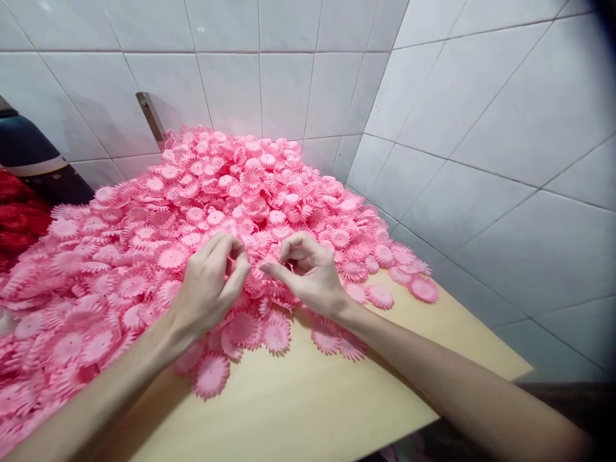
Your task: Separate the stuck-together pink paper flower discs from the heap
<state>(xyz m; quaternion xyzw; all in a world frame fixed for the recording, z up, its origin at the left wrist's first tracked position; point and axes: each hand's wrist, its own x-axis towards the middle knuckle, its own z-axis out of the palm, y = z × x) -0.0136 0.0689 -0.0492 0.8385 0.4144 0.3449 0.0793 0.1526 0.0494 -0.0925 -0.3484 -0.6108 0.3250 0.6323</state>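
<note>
A large heap of pink petal discs point(216, 215) with fringed edges and small centre holes spreads over the table. Above its front part, my left hand point(209, 282) has its fingers curled and its thumb close to the index fingertip, as in a pinch. Whatever lies in that pinch, if anything, is too small to make out. Close by on the right, my right hand point(310, 273) has its fingers bent and its thumb stretched out towards the left hand. A gap shows between that thumb and the fingers, and nothing is seen in it. The hands do not touch.
The pale yellow tabletop point(289, 410) shows at the front and right. At the left stand a dark bottle-like object point(36, 151) and a pile of red discs point(19, 215). White tiled walls point(289, 83) meet behind the heap, with a metal strip point(150, 119) against one.
</note>
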